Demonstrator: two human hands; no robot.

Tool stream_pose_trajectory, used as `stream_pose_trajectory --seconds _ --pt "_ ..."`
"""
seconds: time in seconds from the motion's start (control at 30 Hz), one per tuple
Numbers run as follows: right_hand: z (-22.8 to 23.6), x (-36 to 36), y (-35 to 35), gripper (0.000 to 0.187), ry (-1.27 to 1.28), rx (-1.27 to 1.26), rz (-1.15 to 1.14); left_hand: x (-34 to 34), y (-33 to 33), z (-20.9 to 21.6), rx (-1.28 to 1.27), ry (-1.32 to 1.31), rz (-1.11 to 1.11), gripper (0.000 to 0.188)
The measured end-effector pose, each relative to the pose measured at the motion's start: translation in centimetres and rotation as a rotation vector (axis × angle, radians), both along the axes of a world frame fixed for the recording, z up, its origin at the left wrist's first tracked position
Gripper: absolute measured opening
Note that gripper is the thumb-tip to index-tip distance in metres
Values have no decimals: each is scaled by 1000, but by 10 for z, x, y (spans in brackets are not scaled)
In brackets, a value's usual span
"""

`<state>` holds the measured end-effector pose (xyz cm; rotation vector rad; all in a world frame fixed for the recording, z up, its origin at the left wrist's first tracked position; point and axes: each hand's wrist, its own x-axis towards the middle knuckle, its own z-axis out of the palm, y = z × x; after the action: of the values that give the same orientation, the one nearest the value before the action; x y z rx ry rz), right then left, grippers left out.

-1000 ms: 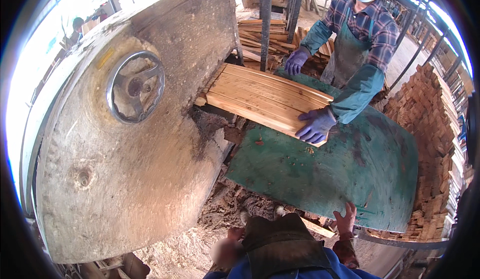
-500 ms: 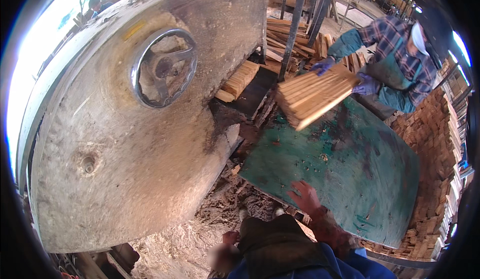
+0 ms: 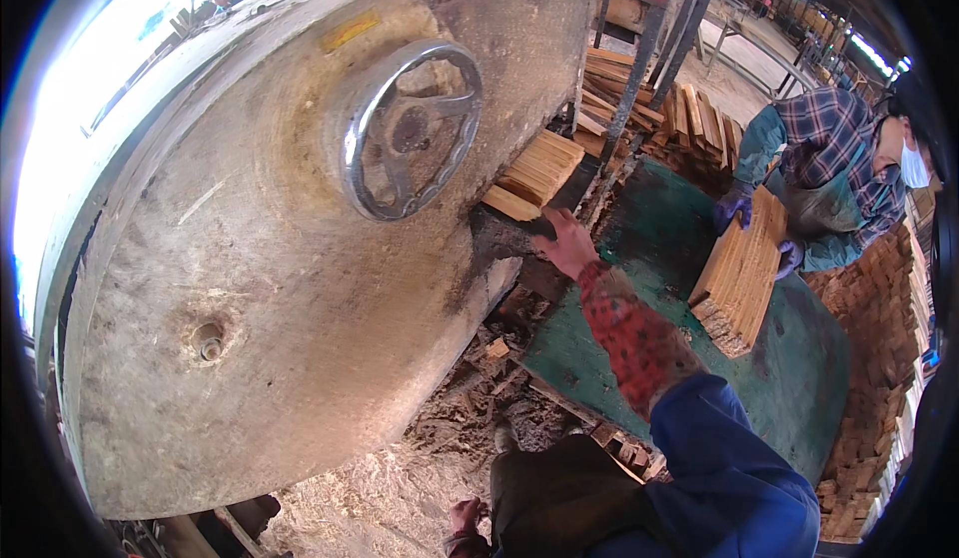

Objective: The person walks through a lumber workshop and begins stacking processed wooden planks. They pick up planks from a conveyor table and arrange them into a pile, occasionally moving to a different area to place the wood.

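Note:
My right arm, in a red patterned sleeve cover, reaches forward over the green board. My right hand (image 3: 567, 245) is open, its fingers pointing at the near end of a stack of wooden slats (image 3: 539, 170) by the machine's edge. Whether the fingertips touch the slats I cannot tell. My left hand (image 3: 467, 515) hangs low beside my body, its fingers curled, with nothing seen in it. Across the green board (image 3: 614, 343), a co-worker (image 3: 824, 163) in purple gloves holds another stack of slats (image 3: 741, 270), tilted with its lower end near the board.
A large, dusty machine housing (image 3: 290, 298) with a metal handwheel (image 3: 412, 128) fills the left. Loose wooden strips (image 3: 609, 83) lie behind the metal posts. Many stacked wood pieces (image 3: 869, 323) line the right side. Bark and sawdust (image 3: 350, 488) cover the floor by my feet.
My right hand has moved forward and left from the green board's near edge to the slats beside the machine. The co-worker's stack has swung right and nearer, turning its end toward me.

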<state>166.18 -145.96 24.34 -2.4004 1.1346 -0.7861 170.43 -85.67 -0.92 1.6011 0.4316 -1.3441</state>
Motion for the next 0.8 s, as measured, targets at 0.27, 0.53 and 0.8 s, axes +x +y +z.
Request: stream_pose_trajectory --seconds 0.27,0.53,0.8 --pt "-10 61 -30 42 254 54 -53 -16 39 -18 81 -25 -10 22" --pt "-31 27 -35 22 290 56 -63 -12 16 6 34 -114 52 21" --pt "-36 -139 35 22 245 158 -157 23 -151 134 -292 -402 -216 25"
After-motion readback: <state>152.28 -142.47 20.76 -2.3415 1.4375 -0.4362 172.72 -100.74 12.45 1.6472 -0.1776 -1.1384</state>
